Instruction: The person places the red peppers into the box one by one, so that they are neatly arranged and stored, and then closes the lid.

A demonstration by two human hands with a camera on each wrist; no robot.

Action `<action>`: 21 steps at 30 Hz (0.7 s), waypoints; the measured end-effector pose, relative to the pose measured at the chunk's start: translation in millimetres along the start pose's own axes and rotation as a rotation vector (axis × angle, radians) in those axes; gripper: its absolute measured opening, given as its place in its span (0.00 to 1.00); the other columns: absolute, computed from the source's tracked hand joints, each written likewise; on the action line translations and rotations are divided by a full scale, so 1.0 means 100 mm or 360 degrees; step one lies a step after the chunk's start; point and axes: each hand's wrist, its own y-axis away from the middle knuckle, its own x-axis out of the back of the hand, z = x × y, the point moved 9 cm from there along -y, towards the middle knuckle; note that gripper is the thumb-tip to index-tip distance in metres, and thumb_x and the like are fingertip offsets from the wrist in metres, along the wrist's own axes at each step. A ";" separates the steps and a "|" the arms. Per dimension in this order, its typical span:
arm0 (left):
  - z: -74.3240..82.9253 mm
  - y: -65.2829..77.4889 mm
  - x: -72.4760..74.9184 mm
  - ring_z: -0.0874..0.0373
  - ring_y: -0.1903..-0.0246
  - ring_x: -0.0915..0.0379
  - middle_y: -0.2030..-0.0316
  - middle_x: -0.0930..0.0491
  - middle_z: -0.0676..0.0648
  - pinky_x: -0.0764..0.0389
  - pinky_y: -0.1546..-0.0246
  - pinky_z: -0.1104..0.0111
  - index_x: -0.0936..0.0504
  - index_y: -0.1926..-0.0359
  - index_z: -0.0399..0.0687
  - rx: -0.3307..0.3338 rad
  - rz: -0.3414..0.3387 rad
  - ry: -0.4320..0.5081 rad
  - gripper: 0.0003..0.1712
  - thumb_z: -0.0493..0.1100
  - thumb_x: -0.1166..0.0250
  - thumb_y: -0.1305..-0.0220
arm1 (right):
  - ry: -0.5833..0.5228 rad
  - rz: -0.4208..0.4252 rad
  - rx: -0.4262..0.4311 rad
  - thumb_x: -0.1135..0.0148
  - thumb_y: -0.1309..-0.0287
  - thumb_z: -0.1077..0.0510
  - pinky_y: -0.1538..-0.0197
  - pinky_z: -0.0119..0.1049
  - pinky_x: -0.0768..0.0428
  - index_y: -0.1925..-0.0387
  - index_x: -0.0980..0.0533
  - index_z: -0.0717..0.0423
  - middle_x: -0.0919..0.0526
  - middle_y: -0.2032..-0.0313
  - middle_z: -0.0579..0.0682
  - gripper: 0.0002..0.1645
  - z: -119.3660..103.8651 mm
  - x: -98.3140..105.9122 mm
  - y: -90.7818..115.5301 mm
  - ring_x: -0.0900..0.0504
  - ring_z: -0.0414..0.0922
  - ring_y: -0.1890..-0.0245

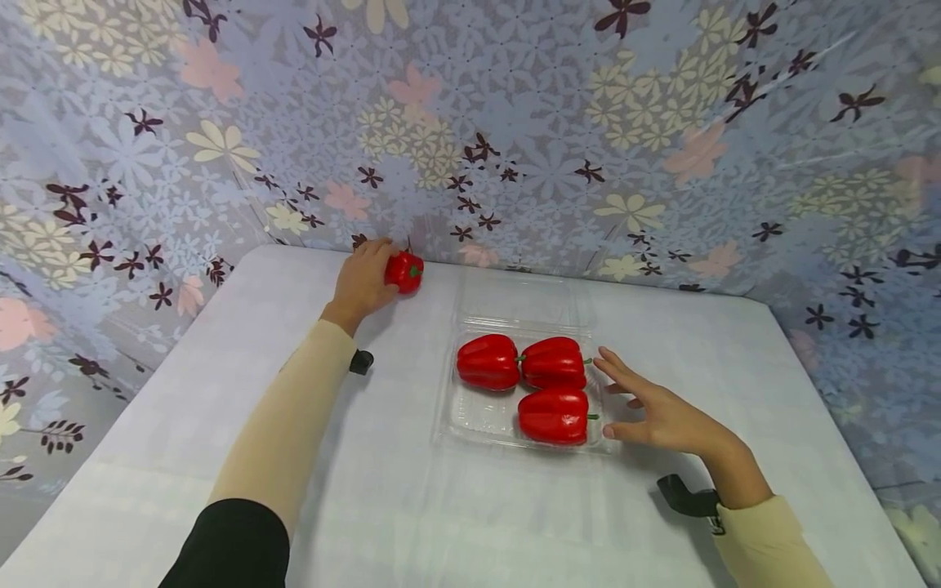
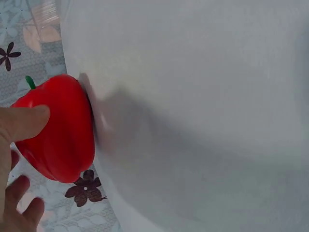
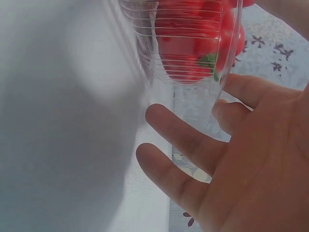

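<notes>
At the far left of the table, my left hand (image 1: 363, 278) holds a red bell pepper (image 1: 405, 272) with a green stem. In the left wrist view the thumb (image 2: 31, 122) lies on the pepper's side, and some fingers show below and behind it. A clear plastic clamshell container (image 1: 478, 415) lies with its lid folded back, and several red peppers lie inside it, among them one at the front (image 1: 553, 416). Beside the container's right wall is my right hand (image 1: 665, 415), fingers spread and slightly bent, with nothing gripped. The right wrist view shows its fingertips close to the ribbed plastic wall (image 3: 178, 36).
The container's clear lid (image 1: 518, 298) lies flat toward the back of the white-covered table (image 1: 397, 490). Behind the table's far edge hangs a floral cloth (image 1: 500, 122). Each wrist carries a small black camera mount, like the right one (image 1: 687, 496).
</notes>
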 end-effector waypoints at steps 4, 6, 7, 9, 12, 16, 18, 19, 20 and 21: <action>0.04 0.01 -0.03 0.42 0.34 0.36 0.35 0.32 0.39 0.33 0.29 0.46 0.34 0.36 0.45 -0.0058 -0.0056 0.0017 0.35 0.43 0.29 0.42 | 0.0008 0.0001 0.0003 0.32 0.42 0.48 0.44 0.60 0.23 0.22 0.50 0.54 0.57 0.21 0.63 0.54 -0.01 -0.01 -0.01 0.27 0.65 0.36; 0.05 0.03 -0.03 0.40 0.36 0.34 0.36 0.33 0.39 0.32 0.31 0.46 0.33 0.35 0.47 -0.0069 -0.0058 -0.0004 0.34 0.45 0.31 0.40 | 0.0004 -0.0001 0.0001 0.32 0.42 0.48 0.44 0.60 0.23 0.22 0.50 0.54 0.57 0.21 0.63 0.54 -0.02 -0.01 -0.01 0.27 0.65 0.36; 0.05 0.05 -0.02 0.40 0.37 0.33 0.36 0.33 0.38 0.31 0.32 0.45 0.33 0.34 0.48 -0.0073 -0.0054 -0.0016 0.34 0.46 0.32 0.40 | 0.0003 -0.0002 0.0001 0.32 0.42 0.48 0.44 0.60 0.23 0.22 0.50 0.54 0.57 0.21 0.63 0.54 -0.02 -0.01 -0.01 0.27 0.65 0.36; 0.05 0.08 -0.01 0.39 0.38 0.33 0.37 0.34 0.38 0.29 0.34 0.45 0.32 0.33 0.49 -0.0069 -0.0050 -0.0010 0.34 0.48 0.34 0.38 | 0.0002 -0.0002 0.0002 0.32 0.42 0.49 0.44 0.60 0.23 0.22 0.50 0.54 0.57 0.21 0.63 0.54 -0.02 -0.01 -0.01 0.27 0.65 0.36; 0.05 0.11 -0.01 0.39 0.38 0.33 0.36 0.34 0.37 0.27 0.34 0.46 0.32 0.33 0.48 -0.0067 -0.0075 0.0066 0.33 0.46 0.35 0.38 | 0.0009 0.0002 0.0000 0.32 0.42 0.49 0.44 0.61 0.22 0.22 0.51 0.53 0.57 0.22 0.64 0.54 -0.02 -0.01 -0.01 0.27 0.65 0.36; 0.01 0.12 -0.01 0.40 0.35 0.36 0.34 0.34 0.38 0.27 0.35 0.45 0.33 0.34 0.46 -0.0058 -0.0140 0.0141 0.32 0.45 0.36 0.38 | 0.0012 0.0005 0.0008 0.32 0.42 0.49 0.44 0.60 0.22 0.22 0.51 0.53 0.57 0.22 0.64 0.54 -0.03 -0.01 -0.01 0.27 0.65 0.36; -0.03 0.13 -0.01 0.39 0.35 0.36 0.33 0.34 0.38 0.26 0.36 0.44 0.34 0.36 0.46 -0.0050 -0.0159 0.0137 0.31 0.45 0.37 0.38 | 0.0002 0.0000 0.0008 0.32 0.42 0.49 0.44 0.60 0.22 0.22 0.51 0.53 0.57 0.21 0.64 0.54 -0.03 0.00 -0.01 0.27 0.64 0.36; -0.04 0.13 0.00 0.40 0.35 0.37 0.33 0.34 0.38 0.25 0.37 0.43 0.33 0.36 0.46 -0.0045 -0.0161 0.0133 0.31 0.45 0.36 0.39 | 0.0000 -0.0002 0.0009 0.32 0.42 0.49 0.44 0.59 0.22 0.22 0.51 0.54 0.57 0.21 0.63 0.54 -0.03 0.00 -0.01 0.27 0.64 0.36; -0.05 0.13 0.00 0.40 0.35 0.37 0.33 0.33 0.38 0.24 0.38 0.43 0.33 0.36 0.47 -0.0047 -0.0158 0.0121 0.31 0.46 0.35 0.39 | -0.0003 -0.0004 0.0008 0.32 0.42 0.49 0.44 0.59 0.23 0.22 0.51 0.54 0.57 0.21 0.63 0.54 -0.03 0.00 -0.01 0.27 0.64 0.36; -0.06 0.13 -0.01 0.39 0.35 0.38 0.33 0.34 0.38 0.24 0.39 0.43 0.33 0.36 0.48 -0.0051 -0.0159 0.0092 0.32 0.47 0.35 0.39 | -0.0006 -0.0006 0.0004 0.32 0.42 0.49 0.44 0.58 0.23 0.22 0.51 0.54 0.58 0.21 0.63 0.54 -0.03 0.00 0.00 0.27 0.64 0.36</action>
